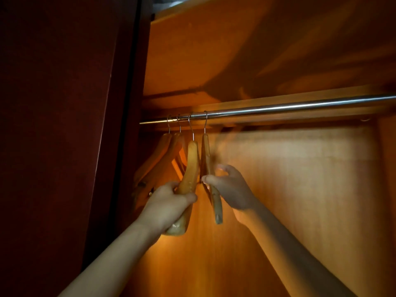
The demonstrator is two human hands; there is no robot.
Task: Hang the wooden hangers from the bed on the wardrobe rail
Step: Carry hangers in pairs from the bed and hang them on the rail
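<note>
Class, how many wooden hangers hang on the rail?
4, at the left of the steel rail: the leftmost pale wooden hanger and second hanger hang free, the left hand grips the third hanger, the right hand holds the fourth hanger. Others may be hidden.

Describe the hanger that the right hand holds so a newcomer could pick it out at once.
Find the metal rail crossing the wardrobe; four wooden hangers bunch at its left end. The rightmost hanger is the one: its hook sits last along the rail, and the right hand pinches it, while the left hand grips its neighbour.
</note>
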